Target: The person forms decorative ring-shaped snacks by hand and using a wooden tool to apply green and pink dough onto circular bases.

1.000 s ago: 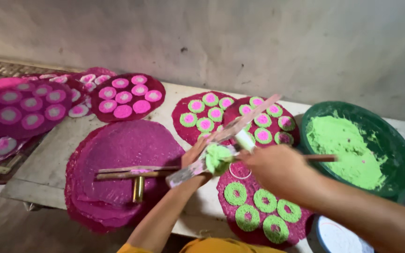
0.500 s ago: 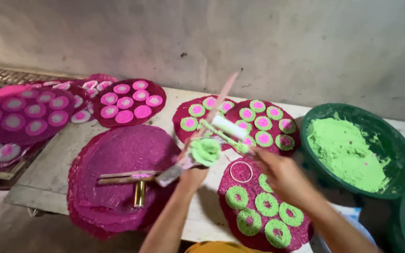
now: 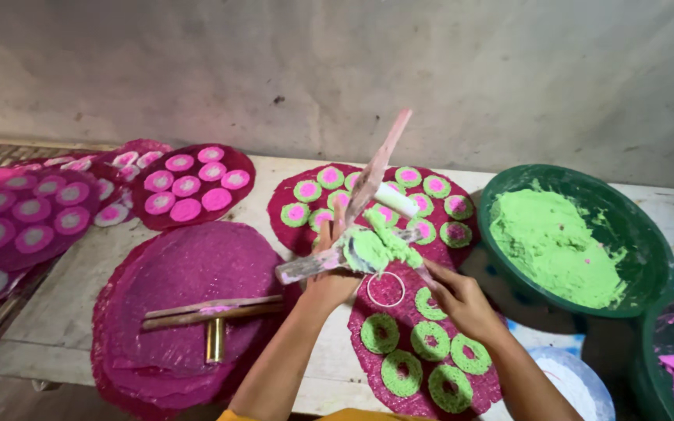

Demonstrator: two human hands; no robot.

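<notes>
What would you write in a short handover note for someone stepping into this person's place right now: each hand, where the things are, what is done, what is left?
Left hand: holds a flat wooden mould loaded with green paste.
Right hand: works a stick in that paste, above the front pink mat.
Things: green paste bowl at right; empty ring on the front mat.
Done: five green rings on the front mat.
Left: paste not yet in the empty ring; big pink mat at left holds only tools.

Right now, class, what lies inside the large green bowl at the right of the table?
The large green bowl holds a heap of bright green paste, piled toward its left side, with dark inner wall bare on the right. What lies beneath the paste is covered.
</notes>
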